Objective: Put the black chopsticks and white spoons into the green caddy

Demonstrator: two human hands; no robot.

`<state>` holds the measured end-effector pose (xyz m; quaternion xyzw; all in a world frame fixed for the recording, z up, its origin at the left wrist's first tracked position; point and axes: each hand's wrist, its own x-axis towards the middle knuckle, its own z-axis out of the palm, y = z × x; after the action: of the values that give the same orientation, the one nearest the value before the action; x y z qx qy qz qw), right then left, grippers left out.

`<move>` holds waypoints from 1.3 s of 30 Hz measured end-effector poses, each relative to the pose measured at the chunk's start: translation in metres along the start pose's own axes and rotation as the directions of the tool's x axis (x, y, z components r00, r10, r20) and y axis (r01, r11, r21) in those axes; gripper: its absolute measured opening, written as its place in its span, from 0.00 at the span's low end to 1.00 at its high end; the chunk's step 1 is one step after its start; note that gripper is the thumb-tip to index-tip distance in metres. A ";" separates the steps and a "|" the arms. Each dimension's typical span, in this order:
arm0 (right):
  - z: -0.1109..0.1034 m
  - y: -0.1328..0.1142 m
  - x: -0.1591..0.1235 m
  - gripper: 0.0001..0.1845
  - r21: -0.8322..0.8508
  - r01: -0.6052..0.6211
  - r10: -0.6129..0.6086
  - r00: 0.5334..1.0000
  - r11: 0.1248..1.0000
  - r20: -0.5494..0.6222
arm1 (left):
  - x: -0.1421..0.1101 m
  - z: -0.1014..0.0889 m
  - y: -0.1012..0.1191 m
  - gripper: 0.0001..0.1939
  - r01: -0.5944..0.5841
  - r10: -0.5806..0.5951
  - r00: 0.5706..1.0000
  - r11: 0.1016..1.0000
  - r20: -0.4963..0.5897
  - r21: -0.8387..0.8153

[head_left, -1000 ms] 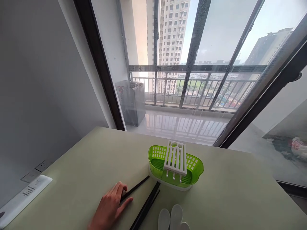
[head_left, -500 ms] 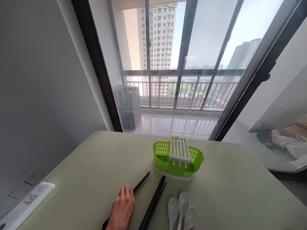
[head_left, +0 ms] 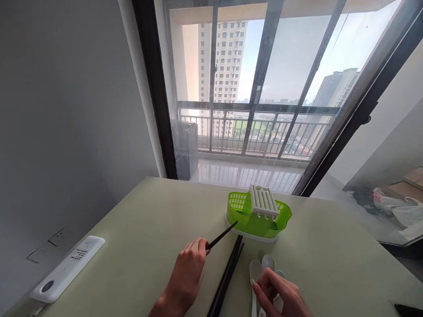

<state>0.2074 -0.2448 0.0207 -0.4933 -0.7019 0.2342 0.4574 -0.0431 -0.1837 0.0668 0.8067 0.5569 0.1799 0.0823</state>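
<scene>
My left hand (head_left: 190, 262) is closed around thin black chopsticks (head_left: 223, 235), whose tips point up and right toward the green basket. The basket (head_left: 241, 220) is a caddy with a white slotted rack (head_left: 264, 201) across its middle and a white base. More black chopsticks (head_left: 228, 275) lie on the table between my hands. My right hand (head_left: 280, 293) hovers over several white spoons (head_left: 255, 268) and partly covers them. Its fingers are curled, thumb and forefinger close together, with nothing visible between them.
The pale table (head_left: 148, 237) meets a wall at left. A white power strip (head_left: 71, 268) lies along its left edge, near wall sockets (head_left: 57, 237). A glass door with dark frames stands behind. Part of a dark object (head_left: 408, 310) shows at the lower right.
My left hand has picked the chopsticks up off the table and moved right, toward the basket. My right hand has come into view above the spoons. The camera view has shifted.
</scene>
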 end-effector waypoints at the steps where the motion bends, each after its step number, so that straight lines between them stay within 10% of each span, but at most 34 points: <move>1: 0.001 -0.009 0.012 0.17 0.053 0.001 -0.003 1.000 0.999 0.024 | 0.000 -0.005 0.005 0.11 -0.026 0.026 1.000 0.998 -0.014 -0.062; 6: 0.008 -0.050 0.063 0.21 0.214 -0.176 0.157 0.982 0.961 0.103 | 0.000 -0.012 0.023 0.10 -0.119 0.097 0.990 0.961 -0.098 -0.251; 13: 0.023 -0.063 0.090 0.18 0.016 -0.025 0.026 0.999 1.000 -0.046 | 0.006 0.011 0.018 0.09 -0.192 0.121 0.972 0.903 -0.201 -0.384; 21: 0.018 -0.071 0.102 0.16 -0.116 0.133 -0.098 0.958 0.984 0.268 | 0.026 0.024 -0.014 0.11 -0.202 0.196 0.977 0.728 -0.084 -0.655; 39: 0.006 -0.077 0.111 0.15 -0.078 0.088 -0.082 0.994 0.993 0.077 | 0.039 0.052 -0.038 0.09 -0.034 0.144 0.987 0.645 0.078 -0.763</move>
<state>0.1549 -0.1746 0.1238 -0.4720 -0.7476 0.2039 0.4205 -0.0441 -0.1297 0.0134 0.7344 0.3835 0.3469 0.4396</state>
